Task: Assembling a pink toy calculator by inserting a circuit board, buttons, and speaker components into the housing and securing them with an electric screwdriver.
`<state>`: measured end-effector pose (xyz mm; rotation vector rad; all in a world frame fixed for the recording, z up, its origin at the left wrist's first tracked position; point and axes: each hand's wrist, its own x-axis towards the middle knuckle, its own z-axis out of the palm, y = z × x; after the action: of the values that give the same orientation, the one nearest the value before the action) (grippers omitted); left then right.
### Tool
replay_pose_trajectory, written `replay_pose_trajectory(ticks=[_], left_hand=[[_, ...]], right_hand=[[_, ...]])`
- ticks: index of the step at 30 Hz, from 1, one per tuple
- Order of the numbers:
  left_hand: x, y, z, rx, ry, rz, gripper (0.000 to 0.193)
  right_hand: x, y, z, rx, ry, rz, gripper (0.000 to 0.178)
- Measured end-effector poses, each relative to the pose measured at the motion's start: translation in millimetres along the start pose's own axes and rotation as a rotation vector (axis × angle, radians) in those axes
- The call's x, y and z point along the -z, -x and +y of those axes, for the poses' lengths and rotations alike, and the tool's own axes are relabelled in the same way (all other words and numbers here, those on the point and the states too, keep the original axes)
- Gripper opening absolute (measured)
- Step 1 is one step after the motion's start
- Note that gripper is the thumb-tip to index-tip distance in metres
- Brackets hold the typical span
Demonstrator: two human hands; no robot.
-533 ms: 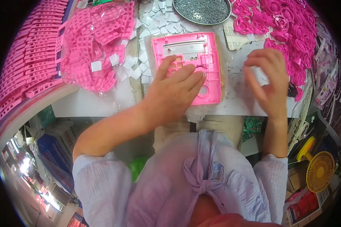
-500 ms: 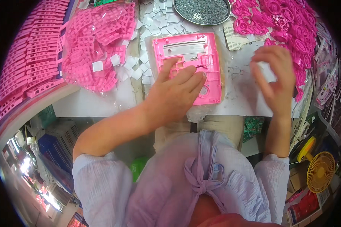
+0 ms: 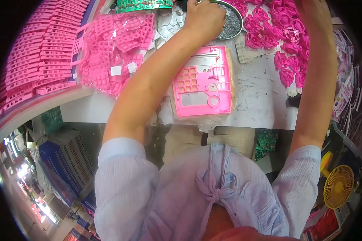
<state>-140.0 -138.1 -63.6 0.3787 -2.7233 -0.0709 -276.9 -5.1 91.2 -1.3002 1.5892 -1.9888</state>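
My left hand point(image 3: 205, 19) is at the top edge, over the left side of a round metal tray point(image 3: 241, 25) of small grey screws. Its fingers look curled; whatever they hold, if anything, is hidden beneath them. My right hand point(image 3: 314, 11) reaches out past the heap of dark pink ring-shaped parts point(image 3: 283, 16), its fingers cut off by the frame. Between my arms, a pink plastic casing point(image 3: 223, 96) lies inner side up on a plastic-wrapped pad point(image 3: 234, 72). Square key openings, round holes and a clear window show in it; my left forearm passes over its upper left corner.
Stacked pink frames point(image 3: 54, 52) fill a shelf at left. Beside them lies a clear bag of pink keypad parts point(image 3: 108, 60). Green circuit boards point(image 3: 142, 5) and white paper squares point(image 3: 171, 24) lie farther back. A yellow fan point(image 3: 338, 186) stands at lower right.
My left hand has left the casing and moved up to the screw tray. My right hand has moved up and away to the far right. The casing's key openings are now uncovered.
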Motion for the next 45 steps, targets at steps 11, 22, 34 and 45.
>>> replay_pose_trajectory(ticks=[11,22,34,45], left_hand=[[113,82,39,0.347,1.1,-0.406,0.018],[90,178,71,-0.047,0.798,0.151,0.03],[84,182,69,-0.008,0.737,0.192,0.024],[83,178,56,-0.105,0.336,-0.034,0.019]], right_hand=[[-1,104,-4,-0.154,-0.476,-0.26,0.034],[-56,161,-39,-0.159,-0.588,-0.353,0.032],[-65,163,-33,-0.172,-0.579,-0.345,0.031],[-71,177,28,-0.121,-0.416,-0.265,0.024]])
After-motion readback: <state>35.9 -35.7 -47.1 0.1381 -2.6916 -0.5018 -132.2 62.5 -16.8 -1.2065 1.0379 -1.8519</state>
